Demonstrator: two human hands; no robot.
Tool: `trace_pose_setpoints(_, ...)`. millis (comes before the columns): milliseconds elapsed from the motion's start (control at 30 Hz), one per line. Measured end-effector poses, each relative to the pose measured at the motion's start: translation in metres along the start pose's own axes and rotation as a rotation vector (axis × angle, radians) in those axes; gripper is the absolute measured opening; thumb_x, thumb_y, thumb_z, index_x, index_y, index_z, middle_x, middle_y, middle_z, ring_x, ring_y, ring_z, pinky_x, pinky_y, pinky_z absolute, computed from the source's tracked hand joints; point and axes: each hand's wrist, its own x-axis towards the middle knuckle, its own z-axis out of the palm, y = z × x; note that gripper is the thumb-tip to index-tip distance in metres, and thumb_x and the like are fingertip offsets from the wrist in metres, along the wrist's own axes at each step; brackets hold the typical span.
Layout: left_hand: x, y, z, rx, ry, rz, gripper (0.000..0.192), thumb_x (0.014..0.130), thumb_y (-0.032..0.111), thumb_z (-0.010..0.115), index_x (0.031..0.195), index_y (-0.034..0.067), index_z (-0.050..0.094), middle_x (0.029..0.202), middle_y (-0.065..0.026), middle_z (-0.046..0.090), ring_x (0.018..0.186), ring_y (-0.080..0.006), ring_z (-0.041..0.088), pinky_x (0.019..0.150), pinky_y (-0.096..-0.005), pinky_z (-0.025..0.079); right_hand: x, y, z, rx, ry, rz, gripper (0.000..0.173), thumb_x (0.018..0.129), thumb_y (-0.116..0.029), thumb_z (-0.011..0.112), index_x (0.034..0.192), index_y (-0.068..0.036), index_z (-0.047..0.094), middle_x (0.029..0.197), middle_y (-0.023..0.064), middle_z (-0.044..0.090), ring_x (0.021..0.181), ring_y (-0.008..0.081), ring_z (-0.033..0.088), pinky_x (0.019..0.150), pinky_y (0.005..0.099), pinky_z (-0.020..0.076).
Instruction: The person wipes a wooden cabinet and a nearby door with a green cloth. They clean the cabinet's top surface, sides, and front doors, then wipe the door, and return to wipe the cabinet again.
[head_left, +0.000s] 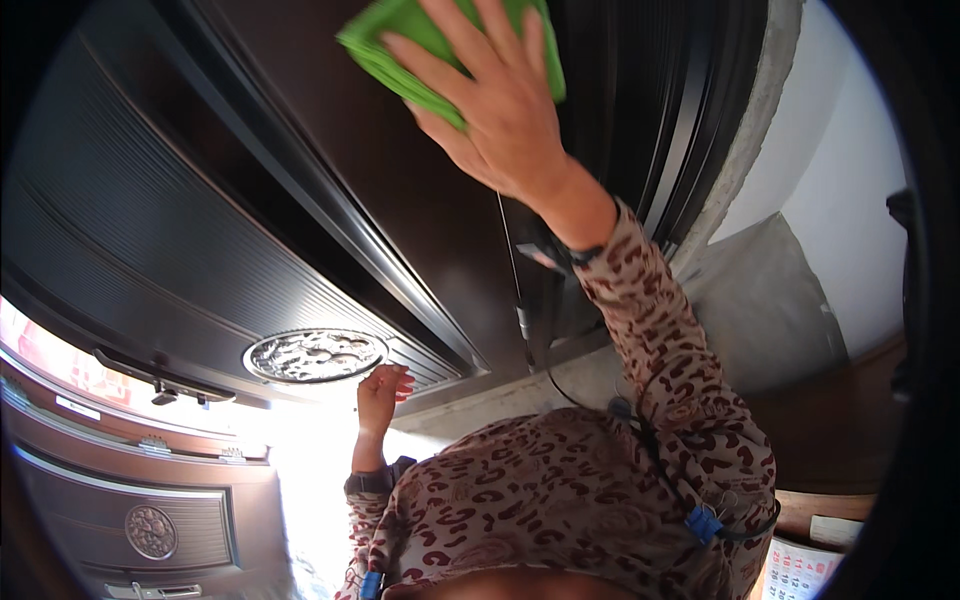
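Note:
My right hand (502, 112) lies with spread fingers on a folded green cloth (412, 60), pressing it against the dark brown panelled door (390, 142) at the top of the view. The far edge of the cloth is cut off by the picture's rim. Lower down at the left, my left hand (382, 390) is raised with curled fingers beside an ornate oval metal medallion (316, 355) on the door's ribbed panel. No object shows in the left hand; whether it touches the door cannot be told.
A second panelled door (150, 517) with a round medallion and a handle stands at lower left, next to bright daylight. Rough plaster edges the white wall (840, 165) at right. A thin black cable (555, 382) hangs near my body. A printed calendar (796, 570) shows at lower right.

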Motion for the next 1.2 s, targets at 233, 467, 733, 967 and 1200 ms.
trace_pose_setpoints(233,-0.010,-0.019,-0.012,-0.047,0.049,-0.060,0.024,0.092,0.025,0.050,0.093,0.004,0.061,0.079,-0.0070,0.066,0.066,-0.0135,0.062,0.057,-0.0238,0.047,-0.033,-0.019,0.014,0.046,-0.236,-0.237,0.062,0.064,-0.033,0.075,0.121,-0.025,0.053,0.139,-0.0014,0.035,0.127,0.0223,0.031,0.094,0.0516,0.0301)
trace_pose_setpoints(467,-0.020,-0.040,-0.026,0.034,0.030,-0.106,0.026,0.091,0.027,0.051,0.091,0.003,0.062,0.078,-0.0073,0.065,0.065,-0.0145,0.062,0.055,-0.0249,0.049,-0.201,-0.044,0.011,0.318,-0.835,-0.344,0.050,0.079,-0.029,0.060,0.127,-0.024,0.048,0.142,-0.0048,0.033,0.127,0.0130,0.032,0.104,0.0352,0.0267)
trace_pose_setpoints(733,-0.032,-0.049,-0.027,0.094,-0.039,-0.115,0.026,0.092,0.027,0.048,0.097,0.004,0.061,0.081,-0.0062,0.066,0.067,-0.0130,0.062,0.057,-0.0241,0.048,-0.299,-0.083,-0.010,0.383,-1.489,-0.106,0.036,0.084,-0.021,0.056,0.119,-0.010,0.054,0.121,0.0019,0.055,0.104,0.0210,0.054,0.090,0.0385,0.0428)
trace_pose_setpoints(967,-0.052,-0.066,-0.047,0.059,0.008,-0.130,0.028,0.090,0.026,0.048,0.098,0.002,0.060,0.081,-0.0085,0.065,0.066,-0.0144,0.062,0.057,-0.0248,0.048,-0.278,-0.096,-0.042,1.171,-0.960,1.522,0.044,0.088,-0.031,0.056,0.121,-0.002,0.051,0.098,0.0073,0.063,0.089,0.0140,0.059,0.078,0.0277,0.0480)
trace_pose_setpoints(1200,-0.056,-0.067,-0.057,-0.036,-0.034,-0.101,0.030,0.090,0.030,0.050,0.096,0.003,0.061,0.081,-0.0083,0.066,0.067,-0.0143,0.062,0.058,-0.0243,0.049,-0.248,-0.106,-0.065,1.364,-0.426,1.883,0.043,0.090,-0.027,0.051,0.123,0.001,0.047,0.113,0.0099,0.057,0.100,0.0186,0.057,0.086,0.0297,0.0453)
